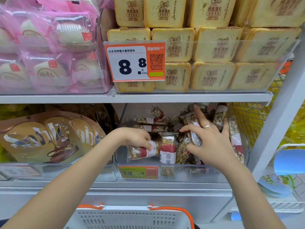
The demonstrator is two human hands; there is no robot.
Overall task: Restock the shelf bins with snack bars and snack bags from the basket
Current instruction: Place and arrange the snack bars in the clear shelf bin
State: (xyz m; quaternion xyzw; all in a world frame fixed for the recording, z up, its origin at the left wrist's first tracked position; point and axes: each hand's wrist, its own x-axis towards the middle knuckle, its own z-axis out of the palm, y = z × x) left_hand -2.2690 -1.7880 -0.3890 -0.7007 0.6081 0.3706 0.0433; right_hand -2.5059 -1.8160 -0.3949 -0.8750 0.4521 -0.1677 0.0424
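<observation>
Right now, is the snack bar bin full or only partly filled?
Partly filled: bars lie loosely in the clear bin, with its back wall bare above them.

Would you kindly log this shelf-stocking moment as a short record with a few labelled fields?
left hand: left hand grips a snack bar at the bin's front
right hand: right hand spread with straight fingers over the heap of bars
bin: clear bin on the lower shelf, partly filled, orange price tag on its front
basket: basket below, contents out of view
shelf above: toast-slice packs
</observation>
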